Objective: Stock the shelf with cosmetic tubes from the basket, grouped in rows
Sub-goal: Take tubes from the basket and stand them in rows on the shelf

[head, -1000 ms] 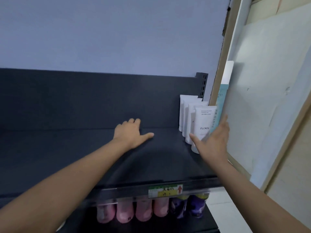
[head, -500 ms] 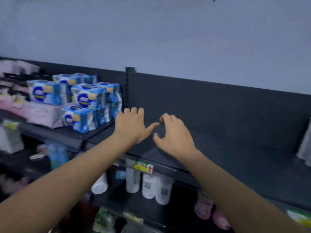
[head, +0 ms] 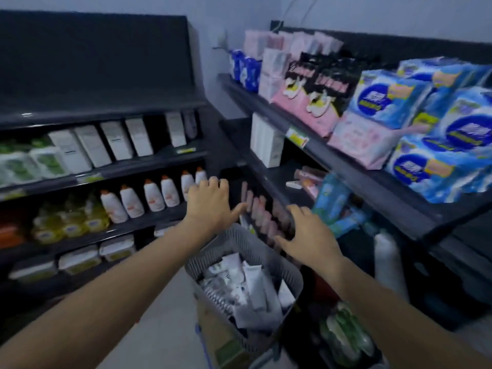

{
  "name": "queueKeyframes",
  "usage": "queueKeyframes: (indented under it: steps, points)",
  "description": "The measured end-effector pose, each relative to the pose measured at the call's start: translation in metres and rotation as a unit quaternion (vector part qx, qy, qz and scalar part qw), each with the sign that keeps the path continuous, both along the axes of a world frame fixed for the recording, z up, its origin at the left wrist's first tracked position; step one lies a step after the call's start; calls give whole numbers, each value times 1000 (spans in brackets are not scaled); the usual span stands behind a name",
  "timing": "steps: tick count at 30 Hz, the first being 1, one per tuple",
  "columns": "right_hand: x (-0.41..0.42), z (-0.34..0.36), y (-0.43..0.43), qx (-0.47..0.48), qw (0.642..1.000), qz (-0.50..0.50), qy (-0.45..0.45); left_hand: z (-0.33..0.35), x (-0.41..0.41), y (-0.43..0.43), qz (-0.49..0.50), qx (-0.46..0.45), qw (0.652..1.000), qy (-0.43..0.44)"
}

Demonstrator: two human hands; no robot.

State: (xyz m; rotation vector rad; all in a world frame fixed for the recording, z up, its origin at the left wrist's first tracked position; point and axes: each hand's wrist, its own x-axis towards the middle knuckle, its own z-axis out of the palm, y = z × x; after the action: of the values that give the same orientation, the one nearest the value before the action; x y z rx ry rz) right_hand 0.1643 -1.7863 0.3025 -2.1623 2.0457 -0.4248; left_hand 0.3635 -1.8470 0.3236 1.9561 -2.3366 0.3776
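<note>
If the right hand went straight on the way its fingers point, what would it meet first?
Probably the row of pink tubes on the shelf just beyond the right hand; depth is unclear.

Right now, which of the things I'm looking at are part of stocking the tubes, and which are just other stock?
For the job: grey basket, white tubes in it, left hand, right hand, both empty.

Just other stock: blue pad packs, pink packs, white bottles, yellow bottles, white boxes.
</note>
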Motion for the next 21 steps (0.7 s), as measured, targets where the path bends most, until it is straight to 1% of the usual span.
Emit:
queueKeyframes:
  steps: [3,5,11,16,21]
  points:
    - [20,-39,-31,67,998,20,-3,-46,28,-11,43,50,998,15]
    - [27,-65,-49,106,994,35,2,-77,36,-16,62,88,994,9]
    - [28,-144,-97,206,976,52,41,-161,33,-36,111,174,979,8]
    - [16,-219,-133,302,953,40,1,-228,7,-72,118,241,963,-11]
    - [22,-292,-138,369,929,17,-37,-292,-15,-106,119,302,946,-7]
